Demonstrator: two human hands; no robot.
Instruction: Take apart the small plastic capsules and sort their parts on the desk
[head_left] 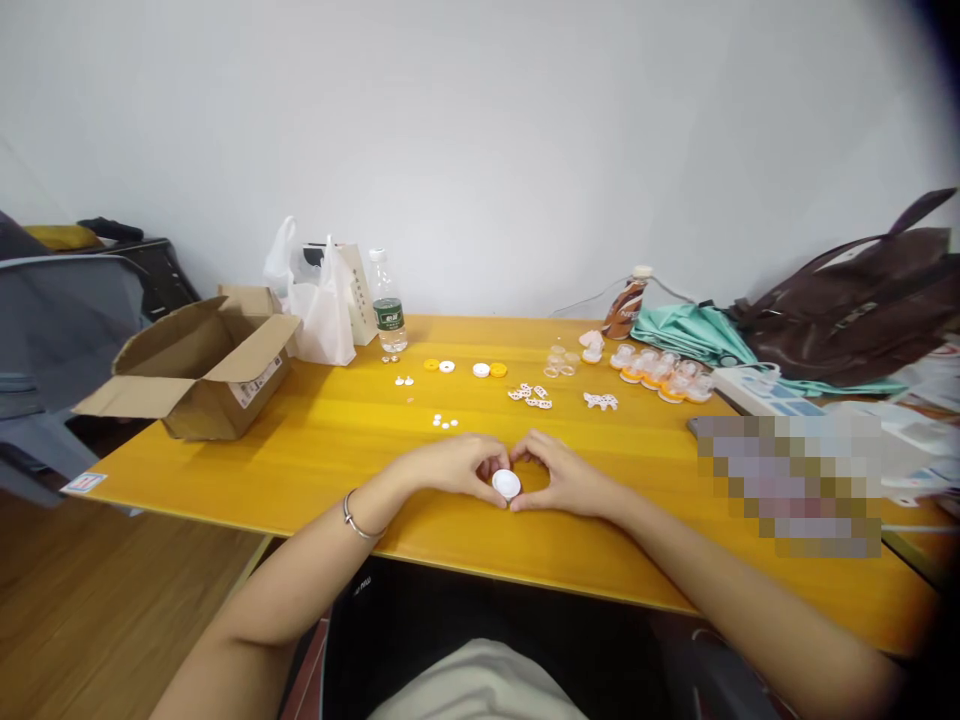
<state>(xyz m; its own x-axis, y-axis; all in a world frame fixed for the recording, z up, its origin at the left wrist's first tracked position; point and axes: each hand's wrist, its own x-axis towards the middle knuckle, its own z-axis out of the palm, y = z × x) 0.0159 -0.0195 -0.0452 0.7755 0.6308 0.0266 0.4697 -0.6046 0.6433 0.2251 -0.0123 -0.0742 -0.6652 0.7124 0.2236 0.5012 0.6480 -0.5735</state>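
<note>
Near the table's front edge, my left hand [469, 465] and my right hand [559, 475] meet around a small round white plastic disc [506, 485]. Thumb and fingers of my left hand grip its left side, and those of my right hand close in on its right side. The disc's face is turned up toward me. Beyond the hands lie several tiny white discs [445, 422]. Farther back are white rings [447, 367] beside yellow rings [498, 370], and several white dotted pieces [530, 395]. A white animal-shaped cutout [601, 401] rests to their right.
An open cardboard box [202, 380] stands left, near a white plastic bag [319, 310] and a water bottle [388, 310]. Clear cups [561, 362], orange-and-clear assembled pieces [660, 370], a brown bottle [626, 305], a power strip [761, 390] and a brown bag [847, 300] are toward the right.
</note>
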